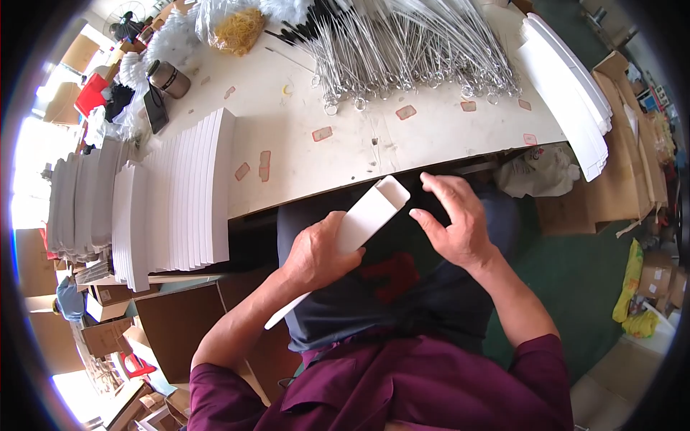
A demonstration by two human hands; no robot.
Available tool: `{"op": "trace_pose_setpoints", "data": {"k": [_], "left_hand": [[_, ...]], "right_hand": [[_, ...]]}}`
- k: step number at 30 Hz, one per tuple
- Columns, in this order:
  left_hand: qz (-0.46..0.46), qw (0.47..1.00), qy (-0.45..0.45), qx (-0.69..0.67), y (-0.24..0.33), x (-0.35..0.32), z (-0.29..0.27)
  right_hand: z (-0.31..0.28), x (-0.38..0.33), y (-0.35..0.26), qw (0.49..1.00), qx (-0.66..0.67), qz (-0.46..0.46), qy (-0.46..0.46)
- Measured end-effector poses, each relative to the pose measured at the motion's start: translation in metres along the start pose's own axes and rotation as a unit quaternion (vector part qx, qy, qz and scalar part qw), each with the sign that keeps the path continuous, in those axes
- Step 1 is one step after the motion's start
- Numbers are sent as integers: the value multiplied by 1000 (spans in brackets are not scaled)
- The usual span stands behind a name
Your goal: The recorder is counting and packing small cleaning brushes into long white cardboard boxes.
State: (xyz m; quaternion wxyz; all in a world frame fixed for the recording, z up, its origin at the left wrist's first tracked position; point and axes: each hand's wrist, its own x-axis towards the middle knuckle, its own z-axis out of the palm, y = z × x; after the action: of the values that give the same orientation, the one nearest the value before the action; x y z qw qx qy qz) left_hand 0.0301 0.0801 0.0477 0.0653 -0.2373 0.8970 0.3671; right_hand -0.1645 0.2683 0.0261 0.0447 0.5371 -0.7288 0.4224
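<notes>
A long, narrow white cardboard box [367,220] lies slantwise over my lap, its upper end facing away from me with the flap end standing open. My left hand [316,250] is wrapped round its middle, and its lower end sticks out below the wrist. Just right of the box's upper end is my right hand [457,224], apart from it, with thumb and fingers spread and nothing between them. Stacked flat white cartons [188,194] stand on the table at the left.
A big pile of thin metal rods with ring ends [410,57] covers the table's far side. More white cartons [564,93] lie at the right edge. A flask [169,79] and a phone [155,110] are far left. Open brown cardboard boxes [180,323] stand below left.
</notes>
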Motion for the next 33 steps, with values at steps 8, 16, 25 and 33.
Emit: {"op": "trace_pose_setpoints", "data": {"k": [8,16,25,33], "left_hand": [[-22,997,7,-73,-5,-14,17],[25,994,71,-85,0,-18,40],[28,991,61,-113,0,-13,40],[-8,992,58,-116,-1,-16,39]], "right_hand": [[48,-31,-21,969,214,126,2],[60,-42,-31,835,418,318,-166],[62,-37,-46,872,351,281,-195],[70,-41,-55,896,362,233,-106]]}}
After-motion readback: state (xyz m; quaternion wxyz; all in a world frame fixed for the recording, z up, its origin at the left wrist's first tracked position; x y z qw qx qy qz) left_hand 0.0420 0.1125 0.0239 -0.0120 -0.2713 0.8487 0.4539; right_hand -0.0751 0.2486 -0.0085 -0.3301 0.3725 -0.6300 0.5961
